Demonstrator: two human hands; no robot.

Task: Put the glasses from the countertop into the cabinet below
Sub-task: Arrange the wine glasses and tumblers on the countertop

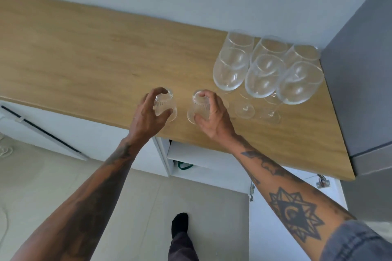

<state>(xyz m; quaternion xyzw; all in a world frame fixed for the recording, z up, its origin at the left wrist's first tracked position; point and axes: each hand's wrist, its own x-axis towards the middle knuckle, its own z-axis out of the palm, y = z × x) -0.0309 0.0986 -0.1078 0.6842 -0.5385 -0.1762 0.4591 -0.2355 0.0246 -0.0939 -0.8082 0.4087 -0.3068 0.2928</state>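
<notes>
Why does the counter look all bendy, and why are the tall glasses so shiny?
In the head view, the wide-angle lens curves the wooden countertop and tilts the walls. The wine glasses show small white glints from room light. Both hands and the ribbed tumblers look slightly soft.

no readable text, label or number anywhere in view

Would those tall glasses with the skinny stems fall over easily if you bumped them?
Probably yes. Each wine glass has a big bowl on a thin stem above a small foot, so it looks top-heavy and apt to tip. Six stand close together on the countertop, so one tipping might knock its neighbours. They look like thin clear glass, so likely breakable.
</notes>
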